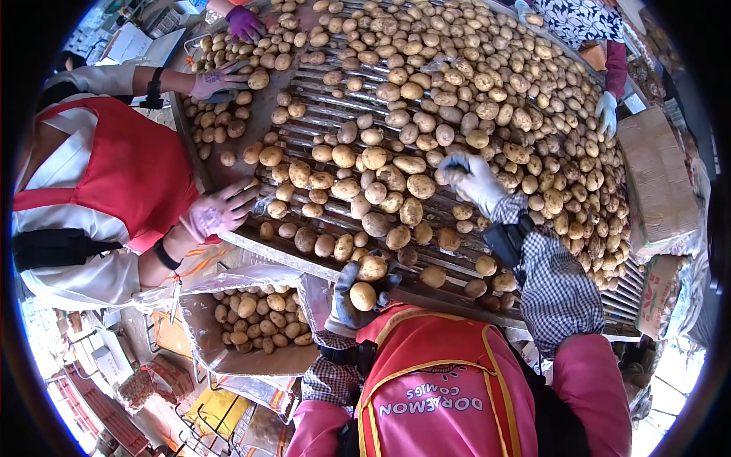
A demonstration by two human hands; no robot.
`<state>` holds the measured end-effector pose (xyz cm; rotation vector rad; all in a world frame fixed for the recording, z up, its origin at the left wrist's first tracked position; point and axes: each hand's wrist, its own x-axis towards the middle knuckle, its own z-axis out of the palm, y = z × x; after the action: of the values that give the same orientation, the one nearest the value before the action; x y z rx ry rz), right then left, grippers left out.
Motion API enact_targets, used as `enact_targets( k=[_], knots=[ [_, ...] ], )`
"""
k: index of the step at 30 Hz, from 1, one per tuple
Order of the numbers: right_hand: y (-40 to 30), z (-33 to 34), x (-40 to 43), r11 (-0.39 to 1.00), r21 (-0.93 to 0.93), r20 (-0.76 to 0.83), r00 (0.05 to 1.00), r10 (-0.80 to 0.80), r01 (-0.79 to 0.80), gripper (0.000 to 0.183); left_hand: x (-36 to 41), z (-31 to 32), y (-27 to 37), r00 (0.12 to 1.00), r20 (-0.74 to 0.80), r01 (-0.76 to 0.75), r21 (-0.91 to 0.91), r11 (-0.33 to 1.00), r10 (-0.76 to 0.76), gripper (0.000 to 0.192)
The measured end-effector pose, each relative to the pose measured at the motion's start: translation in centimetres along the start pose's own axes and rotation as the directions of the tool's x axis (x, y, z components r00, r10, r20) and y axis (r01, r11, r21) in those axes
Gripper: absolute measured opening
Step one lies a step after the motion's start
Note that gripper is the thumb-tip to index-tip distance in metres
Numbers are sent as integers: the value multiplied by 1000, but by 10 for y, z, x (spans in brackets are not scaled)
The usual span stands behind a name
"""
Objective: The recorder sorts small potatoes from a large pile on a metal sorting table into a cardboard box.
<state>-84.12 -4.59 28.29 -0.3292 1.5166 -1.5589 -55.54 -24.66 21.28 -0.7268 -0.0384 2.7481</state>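
Observation:
My left hand, in a grey-palmed work glove, is turned palm up at the near edge of the slatted sorting table. It holds two potatoes, a rounder one in front and another potato behind it. Farther to the right, my right hand, in a whitish glove, reaches over the potatoes on the slats. Its fingers are bent and blurred, and whether they grip a potato cannot be told. Loose potatoes lie between my hands. Below and left of the table, a lined cardboard box contains many potatoes.
On the left, a co-worker in a red apron has two gloved hands at the table's side. Other gloved hands show at the far edge, a purple glove and a white glove. A closed carton stands at the right edge.

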Motion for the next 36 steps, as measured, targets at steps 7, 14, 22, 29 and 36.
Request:
enact_targets(
  k=[7,14,22,29,36],
  knots=[
    [54,39,26,565,-585,-587,784,201,-582,90,18,14,2,1000,4,-1,60,998,1,63],
    [14,17,-5,234,-943,-210,970,123,-235,71,6,15,-7,989,-109,-90,101,991,101,61],
    [48,-30,87,577,-810,37,973,226,-103,63,30,45,12,961,-118,-194,363,911,252,64],
    [46,-28,-65,950,297,-285,940,186,-98,79,133,81,68,889,11,126,956,-267,457,61],
    [96,-12,-99,616,785,-224,956,191,61,65,218,90,106,981,-174,185,972,-147,86,48]
  ],
)
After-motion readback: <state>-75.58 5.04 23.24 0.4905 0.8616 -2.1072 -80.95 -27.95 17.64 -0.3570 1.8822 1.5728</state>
